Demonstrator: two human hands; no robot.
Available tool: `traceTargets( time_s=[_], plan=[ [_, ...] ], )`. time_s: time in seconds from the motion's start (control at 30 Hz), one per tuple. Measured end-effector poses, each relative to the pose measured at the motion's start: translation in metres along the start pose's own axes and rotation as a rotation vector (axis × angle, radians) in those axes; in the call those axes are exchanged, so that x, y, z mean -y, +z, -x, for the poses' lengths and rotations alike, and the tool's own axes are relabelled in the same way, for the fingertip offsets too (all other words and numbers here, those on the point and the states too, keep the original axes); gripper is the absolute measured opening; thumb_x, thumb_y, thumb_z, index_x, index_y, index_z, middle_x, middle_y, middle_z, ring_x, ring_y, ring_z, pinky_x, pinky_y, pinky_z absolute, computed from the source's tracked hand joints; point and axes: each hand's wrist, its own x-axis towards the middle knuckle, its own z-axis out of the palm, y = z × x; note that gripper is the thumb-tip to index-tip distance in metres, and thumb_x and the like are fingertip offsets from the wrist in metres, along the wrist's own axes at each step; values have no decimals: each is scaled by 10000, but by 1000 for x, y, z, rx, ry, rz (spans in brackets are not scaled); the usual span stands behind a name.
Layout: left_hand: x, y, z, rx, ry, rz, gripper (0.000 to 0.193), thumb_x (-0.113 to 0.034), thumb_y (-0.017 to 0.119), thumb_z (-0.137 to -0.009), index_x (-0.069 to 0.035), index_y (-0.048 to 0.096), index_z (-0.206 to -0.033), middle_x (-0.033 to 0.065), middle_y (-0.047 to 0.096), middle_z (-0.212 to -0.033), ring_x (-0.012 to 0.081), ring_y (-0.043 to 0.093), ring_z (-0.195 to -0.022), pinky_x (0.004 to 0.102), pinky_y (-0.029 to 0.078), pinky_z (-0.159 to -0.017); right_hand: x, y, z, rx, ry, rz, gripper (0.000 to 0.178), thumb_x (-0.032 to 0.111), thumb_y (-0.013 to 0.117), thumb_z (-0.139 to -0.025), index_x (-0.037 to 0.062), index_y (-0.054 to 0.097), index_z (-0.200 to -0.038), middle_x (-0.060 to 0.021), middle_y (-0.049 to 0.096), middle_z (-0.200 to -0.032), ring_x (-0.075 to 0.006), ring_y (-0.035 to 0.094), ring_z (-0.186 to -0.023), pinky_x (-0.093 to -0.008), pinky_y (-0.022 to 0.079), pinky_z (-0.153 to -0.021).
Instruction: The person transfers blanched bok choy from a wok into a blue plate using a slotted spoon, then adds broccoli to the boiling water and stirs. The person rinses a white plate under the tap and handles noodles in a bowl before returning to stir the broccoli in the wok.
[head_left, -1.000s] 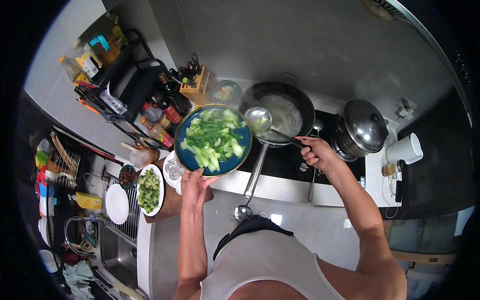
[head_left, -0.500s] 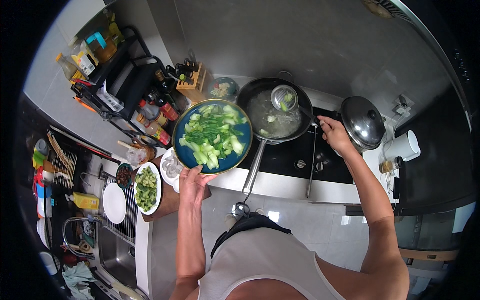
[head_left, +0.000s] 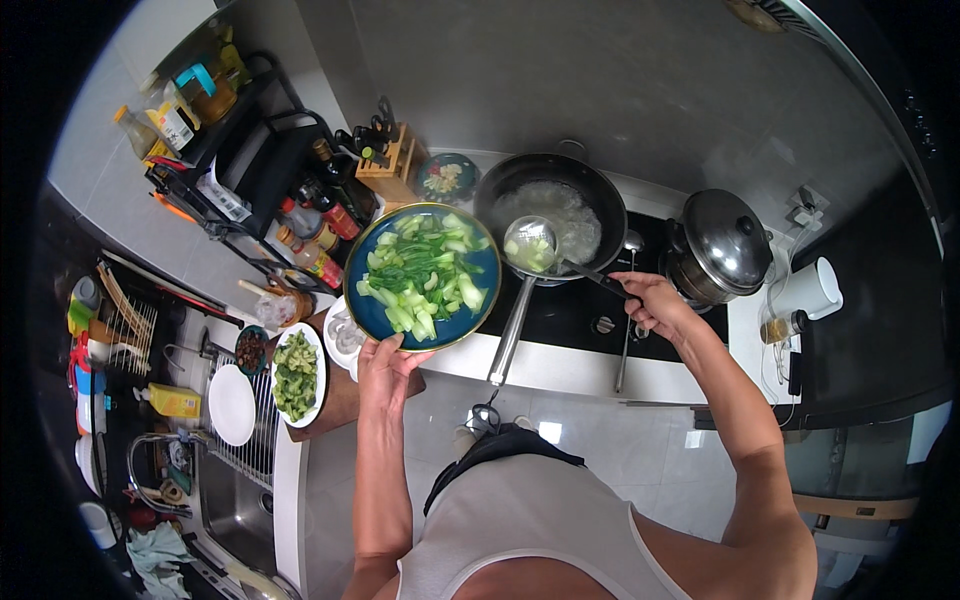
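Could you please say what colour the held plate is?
The plate is deep blue and gold-rimmed, as the head view shows.

Two bare hands are shown: one left hand (head_left: 385,368), one right hand (head_left: 660,305). Three large plates are counted: one blue plate (head_left: 462,322), one oval white plate (head_left: 321,372) and one round white plate (head_left: 232,407). Two long-handled utensils are seen at the stove: one skimmer (head_left: 572,266), one metal ladle (head_left: 633,241). One wok (head_left: 608,205), one lidded pot (head_left: 725,245), one knife block (head_left: 388,165), one white pitcher (head_left: 812,290) and one sink (head_left: 235,490) are also visible.
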Motion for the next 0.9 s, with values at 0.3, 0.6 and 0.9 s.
traceTargets(
  time_s=[0.3, 0.6, 0.9],
  plan=[
    [-2, 2, 2, 0, 5, -3, 259, 38, 535, -914, 94, 558, -1166, 230, 680, -1082, 331, 729, -893, 470, 659, -756, 22, 2, 18, 73, 91, -359, 299, 127, 413, -1065, 70, 535, -1332, 23, 405, -676, -23, 278, -481, -161, 200, -368],
    [-6, 14, 3, 20, 11, -15, 249, 34, 531, -920, 103, 553, -1158, 236, 678, -1075, 339, 728, -886, 461, 661, -743, 66, 5, 39, -46, -197, -151, 352, 122, 421, -1043, 96, 514, -1381, 22, 475, -689, -28, 336, -487, -165, 250, -386],
    [17, 2, -15, 72, -30, -5, 310, 26, 548, -914, 87, 559, -1218, 249, 666, -1148, 389, 716, -948, 493, 654, -756, 25, -14, 18, -42, -47, -297, 313, 125, 438, -1047, 119, 522, -1349, 2, 466, -686, -37, 307, -475, -175, 216, -378]
  ],
)
